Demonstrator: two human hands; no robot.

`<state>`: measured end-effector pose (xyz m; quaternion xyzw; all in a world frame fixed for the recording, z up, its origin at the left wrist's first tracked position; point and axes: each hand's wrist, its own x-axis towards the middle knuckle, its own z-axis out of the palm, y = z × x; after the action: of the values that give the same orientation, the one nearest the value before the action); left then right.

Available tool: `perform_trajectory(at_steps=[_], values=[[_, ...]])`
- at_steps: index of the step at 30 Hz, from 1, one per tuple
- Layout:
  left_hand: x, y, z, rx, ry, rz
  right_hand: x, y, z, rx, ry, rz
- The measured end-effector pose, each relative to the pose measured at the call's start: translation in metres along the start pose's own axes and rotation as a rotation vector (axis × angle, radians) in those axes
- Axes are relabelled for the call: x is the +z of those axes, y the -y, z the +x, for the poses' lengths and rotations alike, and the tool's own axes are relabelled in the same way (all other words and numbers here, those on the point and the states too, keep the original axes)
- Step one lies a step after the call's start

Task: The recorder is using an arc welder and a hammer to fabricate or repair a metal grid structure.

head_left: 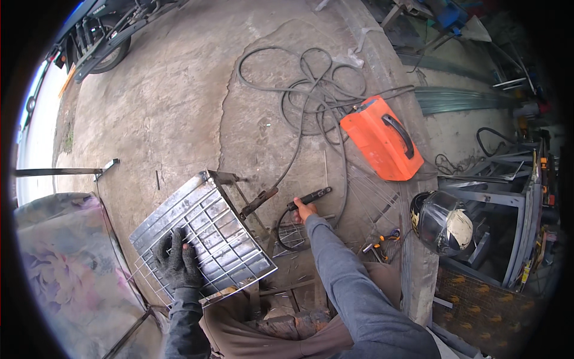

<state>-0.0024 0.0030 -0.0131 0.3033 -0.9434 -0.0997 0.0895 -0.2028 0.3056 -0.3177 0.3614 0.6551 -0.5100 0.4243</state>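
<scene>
My left hand point(178, 261), in a dark grey glove, lies with fingers outstretched on a wire grid point(232, 244). The grid covers a tilted box-like piece of shiny sheet metal point(173, 206). Bare, my right hand point(305, 212) is wrapped round a black welding electrode holder point(315, 196), to the right of the metal piece. A thin welding rod point(326, 167) seems to stick out from the holder's tip. Between the metal piece and my right hand, a rusty ground clamp point(259, 202) sits at the end of a cable, by a metal bar.
An orange welding machine point(382, 137) with a black handle stands ahead right, beside looped grey cables point(311, 84). A welding helmet point(445, 224) and metal frames point(514, 215) are at the right. Pliers point(391, 235) lie near my right arm; a flowered cushion point(66, 257) is at left.
</scene>
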Motion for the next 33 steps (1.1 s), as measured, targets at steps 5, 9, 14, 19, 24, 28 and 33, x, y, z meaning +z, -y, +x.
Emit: perform_trajectory(at_steps=[5,9,14,19,24,28,33], values=[[-0.01,0.001,-0.001,-0.025,0.031,-0.015,-0.02,0.023,-0.031,0.083,0.188,-0.241],[-0.009,0.0,-0.002,-0.022,0.026,-0.02,-0.1,0.106,-0.032,0.283,0.572,-0.975],[-0.005,-0.006,0.004,0.003,0.005,-0.046,-0.206,0.244,-0.027,-0.133,0.077,-0.929],[-0.017,-0.004,0.005,0.007,0.032,-0.008,-0.186,0.326,-0.041,-0.942,-0.842,-1.286],[-0.012,-0.007,0.005,-0.011,0.04,-0.043,-0.181,0.357,0.005,-0.848,-0.691,-1.46],[-0.008,-0.004,0.002,-0.007,0.038,-0.036,-0.154,0.346,0.022,-0.61,-0.758,-1.721],[-0.01,0.001,0.001,0.0,0.03,-0.032,-0.136,0.342,0.017,-0.594,-0.804,-1.731]])
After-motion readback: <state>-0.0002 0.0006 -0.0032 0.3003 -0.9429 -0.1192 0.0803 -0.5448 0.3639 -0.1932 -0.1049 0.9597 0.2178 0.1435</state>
